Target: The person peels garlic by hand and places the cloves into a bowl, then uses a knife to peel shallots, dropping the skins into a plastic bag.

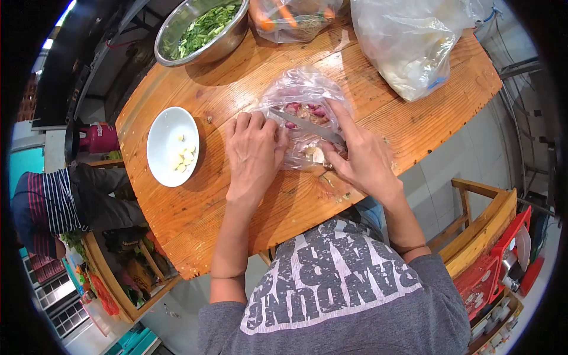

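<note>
A clear plastic bag [302, 83] lies on the wooden table in front of me, with red shallots [318, 110] and garlic [318, 155] showing in it. My right hand [365, 155] is closed around the handle end of a knife [305, 125], whose blade points left across the bag's contents. At the bag's left edge, my left hand [253, 151] has its fingers curled down on the plastic. To the left of it stands a white bowl [163, 139] with several peeled garlic cloves [184, 158] inside.
A metal bowl [222, 44] of chopped greens stands at the far left of the wooden table [236, 77]. Beside it are a bag of carrots [290, 21] and a large plastic bag [408, 53]. Another person [65, 201] is off to the left; a wooden bench [482, 231] stands right.
</note>
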`<state>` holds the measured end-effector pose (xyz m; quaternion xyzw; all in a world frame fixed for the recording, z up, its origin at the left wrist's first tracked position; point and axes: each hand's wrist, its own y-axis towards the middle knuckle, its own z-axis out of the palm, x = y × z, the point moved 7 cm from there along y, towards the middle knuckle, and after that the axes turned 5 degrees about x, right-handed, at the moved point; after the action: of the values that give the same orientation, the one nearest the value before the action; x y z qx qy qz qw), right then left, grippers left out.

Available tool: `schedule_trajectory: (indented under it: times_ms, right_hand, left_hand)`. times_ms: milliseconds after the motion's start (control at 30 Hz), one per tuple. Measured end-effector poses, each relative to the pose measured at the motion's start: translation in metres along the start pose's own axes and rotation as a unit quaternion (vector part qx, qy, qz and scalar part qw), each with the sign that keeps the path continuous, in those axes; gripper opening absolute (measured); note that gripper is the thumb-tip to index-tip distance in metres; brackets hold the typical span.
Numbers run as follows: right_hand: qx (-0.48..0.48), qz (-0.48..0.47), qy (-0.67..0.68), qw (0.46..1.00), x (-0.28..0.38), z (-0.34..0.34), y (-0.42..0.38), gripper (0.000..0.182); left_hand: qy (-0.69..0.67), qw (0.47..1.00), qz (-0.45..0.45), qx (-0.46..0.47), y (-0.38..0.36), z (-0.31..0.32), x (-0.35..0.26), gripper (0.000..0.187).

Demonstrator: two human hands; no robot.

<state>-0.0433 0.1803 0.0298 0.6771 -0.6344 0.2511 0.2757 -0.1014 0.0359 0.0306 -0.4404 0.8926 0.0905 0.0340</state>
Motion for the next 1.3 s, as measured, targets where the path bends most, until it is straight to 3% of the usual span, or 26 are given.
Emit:
schedule_trajectory:
  times_ms: [167,300,533,733,867,967,1033,1067,1167,1300]
  right_hand:
    - [0.004,0.014,-0.005,1.000,-0.003,-0.001,-0.001,0.056]
    - [-0.029,0.013,0.092,0.995,-0.008,-0.011,-0.008,0.049]
    - [-0.076,-0.027,0.102,0.991,-0.001,-0.025,-0.031,0.051]
    - [-0.027,0.015,0.141,0.989,-0.003,-0.026,-0.049,0.056]
    - [-0.041,0.021,0.164,0.985,-0.002,-0.023,-0.049,0.053]
    - [-0.067,-0.075,0.141,0.985,0.017,-0.029,-0.037,0.050]
    - [-0.079,-0.077,0.164,0.980,0.013,-0.024,-0.032,0.046]
    - [-0.089,-0.079,0.175,0.977,0.013,-0.023,-0.029,0.044]
    - [-0.082,-0.024,0.141,0.986,0.011,-0.020,-0.023,0.041]
    - [-0.086,-0.006,0.138,0.987,0.000,-0.013,-0.018,0.038]
  left_hand:
    - [-0.015,0.999,0.026,-0.032,-0.006,-0.008,-0.001,0.012]
    - [-0.016,0.998,0.043,-0.041,-0.016,-0.025,-0.015,0.022]
    - [-0.088,0.992,0.077,0.042,-0.035,-0.016,-0.040,0.053]
    - [-0.112,0.986,0.083,0.087,-0.052,-0.015,-0.044,0.042]
    - [-0.133,0.987,0.087,0.005,-0.035,-0.036,-0.038,0.026]
    - [-0.110,0.990,0.084,-0.012,-0.015,-0.035,-0.028,0.017]
    - [-0.036,0.996,0.083,0.008,-0.003,-0.026,-0.023,0.013]
    - [-0.033,0.995,0.089,0.036,0.000,-0.011,-0.017,0.012]
    - [-0.044,0.997,0.069,-0.013,0.010,0.001,-0.010,0.011]
    - [-0.059,0.997,0.058,-0.001,0.014,0.012,-0.004,0.012]
